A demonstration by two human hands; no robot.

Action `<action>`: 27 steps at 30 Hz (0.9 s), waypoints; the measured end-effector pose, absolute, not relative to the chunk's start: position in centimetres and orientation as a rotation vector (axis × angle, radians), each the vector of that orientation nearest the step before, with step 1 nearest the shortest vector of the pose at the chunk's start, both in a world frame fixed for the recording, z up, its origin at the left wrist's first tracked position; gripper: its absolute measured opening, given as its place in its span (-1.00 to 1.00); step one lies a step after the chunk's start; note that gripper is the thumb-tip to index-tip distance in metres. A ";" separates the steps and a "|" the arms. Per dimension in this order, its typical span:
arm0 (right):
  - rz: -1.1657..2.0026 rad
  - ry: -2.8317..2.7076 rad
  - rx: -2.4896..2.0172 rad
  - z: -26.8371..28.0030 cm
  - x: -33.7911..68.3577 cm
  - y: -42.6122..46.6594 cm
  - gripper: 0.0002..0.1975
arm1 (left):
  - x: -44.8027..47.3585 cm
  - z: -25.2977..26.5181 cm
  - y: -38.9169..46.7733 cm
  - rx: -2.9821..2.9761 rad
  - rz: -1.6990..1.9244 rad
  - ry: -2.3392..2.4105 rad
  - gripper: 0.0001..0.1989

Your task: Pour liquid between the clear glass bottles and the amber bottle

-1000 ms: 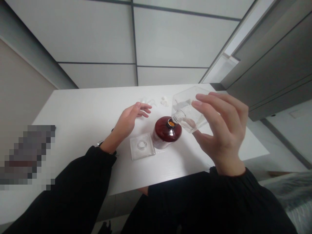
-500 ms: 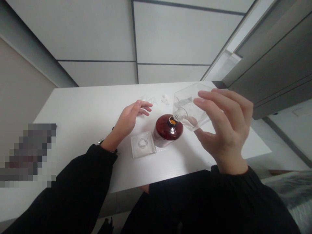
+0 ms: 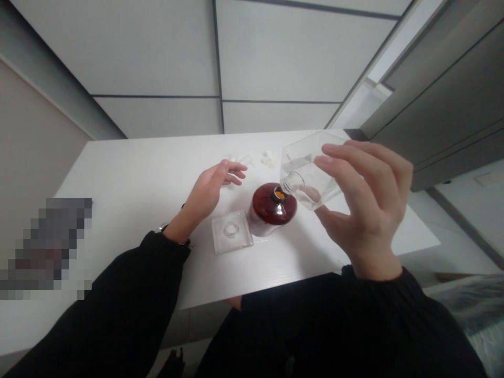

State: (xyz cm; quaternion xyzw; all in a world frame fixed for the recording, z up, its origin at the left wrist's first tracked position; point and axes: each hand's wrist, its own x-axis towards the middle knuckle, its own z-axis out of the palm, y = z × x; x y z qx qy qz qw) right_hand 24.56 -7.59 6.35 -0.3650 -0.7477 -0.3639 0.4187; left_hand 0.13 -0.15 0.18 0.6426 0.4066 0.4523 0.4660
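My right hand grips a clear, square-sided bottle, tipped so that its threaded neck points down to the left. The neck meets the mouth of a dark red-brown bottle, which stands upright on the white table. Whether liquid flows between them I cannot tell. To the left of the brown bottle, my left hand hovers with fingers stretched out and holds nothing. Below it on the table stands a clear square container with a round neck on top.
Crumpled clear plastic and a small white piece lie behind the brown bottle. A pixelated dark object is at the table's left. White panels rise behind the white table.
Almost nothing differs. The view has shifted very slightly; both hands and the tilted bottle keep their places relative to the brown bottle.
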 end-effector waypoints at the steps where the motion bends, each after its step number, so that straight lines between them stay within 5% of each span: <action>1: -0.908 -1.873 -0.927 6.3 24.5 -7.6 -0.72 | 0.1 0.2 -0.1 1.574 1.108 1.001 -0.35; 27: -0.858 -1.888 -0.927 6.3 24.6 -7.7 -0.72 | 0.4 0.4 -0.3 1.568 1.114 1.021 -0.37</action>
